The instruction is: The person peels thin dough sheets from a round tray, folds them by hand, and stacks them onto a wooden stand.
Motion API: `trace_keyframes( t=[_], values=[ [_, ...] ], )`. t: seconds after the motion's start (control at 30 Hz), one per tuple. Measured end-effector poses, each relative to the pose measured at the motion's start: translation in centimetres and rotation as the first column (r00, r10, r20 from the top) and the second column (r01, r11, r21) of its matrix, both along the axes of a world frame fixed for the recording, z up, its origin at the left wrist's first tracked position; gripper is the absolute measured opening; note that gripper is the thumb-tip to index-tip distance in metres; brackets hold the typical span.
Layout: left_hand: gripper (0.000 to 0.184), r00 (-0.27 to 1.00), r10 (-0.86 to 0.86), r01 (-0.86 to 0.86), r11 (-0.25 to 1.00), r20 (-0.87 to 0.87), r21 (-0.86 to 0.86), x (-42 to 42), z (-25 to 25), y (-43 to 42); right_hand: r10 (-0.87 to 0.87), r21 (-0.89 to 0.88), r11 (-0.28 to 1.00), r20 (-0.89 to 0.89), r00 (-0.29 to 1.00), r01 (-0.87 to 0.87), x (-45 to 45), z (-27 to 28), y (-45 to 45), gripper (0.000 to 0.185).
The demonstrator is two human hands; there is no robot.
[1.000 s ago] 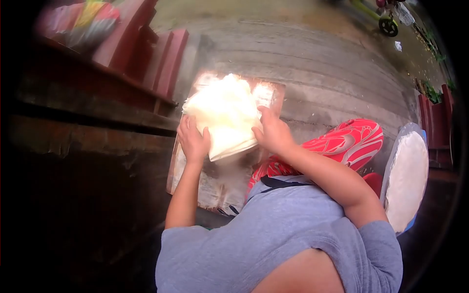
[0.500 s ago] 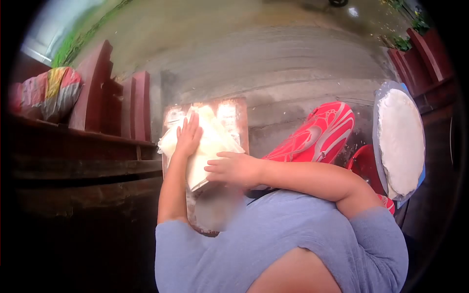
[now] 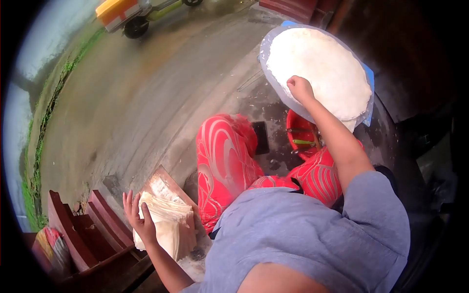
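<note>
A stack of thin, pale sheets [image 3: 168,219] rests on a floured wooden board [image 3: 168,183] at the lower left. My left hand [image 3: 140,217] is raised at the stack's left side, fingers spread and holding nothing. Over the left part of a large round tray [image 3: 267,61], my right hand [image 3: 299,89] has its fingers curled together; whatever they may hold is too small to make out. A broad, white, floury layer [image 3: 322,63] covers most of the tray.
A red basin [image 3: 295,122] with several utensils, one green-handled, stands below the tray. A dark flat object [image 3: 261,136] lies on the floor near my knee. Dark red railings [image 3: 73,234] and a striped bag [image 3: 51,246] are at lower left; a yellow vehicle [image 3: 115,12] is beyond.
The view has swung to the right. My right hand has left the stack and moved to the tray, its fingers now curled. My left hand has lifted off the sheets to their left side.
</note>
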State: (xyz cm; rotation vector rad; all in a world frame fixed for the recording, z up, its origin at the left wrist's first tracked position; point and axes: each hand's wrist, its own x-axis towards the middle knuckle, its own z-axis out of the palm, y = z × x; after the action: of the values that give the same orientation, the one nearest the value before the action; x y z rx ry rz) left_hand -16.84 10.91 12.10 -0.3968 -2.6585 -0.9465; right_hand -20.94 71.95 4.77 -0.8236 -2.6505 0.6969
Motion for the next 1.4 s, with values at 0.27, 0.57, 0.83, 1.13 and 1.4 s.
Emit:
trace_keyframes(
  t=[0.27,0.57,0.83,1.13,1.4],
  values=[
    [0.027,0.916,-0.402,0.402,0.914,-0.015,0.050,-3.8,4.0,14.2,0.022,0.040,0.999,0.073,0.997,-0.025,0.6,-1.6,1.8,0.017],
    [0.031,0.634,-0.772,0.770,0.635,0.038,0.056,-6.5,5.7,29.8,0.071,-0.131,0.990,0.077,0.994,-0.061,0.1,-2.7,5.0,0.014],
    [0.033,0.525,-0.800,0.803,0.351,0.291,-0.482,-9.0,1.1,43.6,0.157,0.203,0.954,0.289,0.944,-0.221,1.6,0.8,2.1,0.033],
    [0.074,0.602,-0.570,0.769,0.226,0.559,-0.598,-10.3,-3.0,48.9,0.309,-0.216,0.940,0.212,0.927,-0.264,2.3,0.2,5.0,0.016],
    [0.086,0.618,-0.562,0.740,0.178,0.550,-0.649,-9.6,-5.3,50.4,0.269,-0.476,0.854,0.054,0.962,-0.212,2.8,-0.4,6.8,0.013]
  ],
)
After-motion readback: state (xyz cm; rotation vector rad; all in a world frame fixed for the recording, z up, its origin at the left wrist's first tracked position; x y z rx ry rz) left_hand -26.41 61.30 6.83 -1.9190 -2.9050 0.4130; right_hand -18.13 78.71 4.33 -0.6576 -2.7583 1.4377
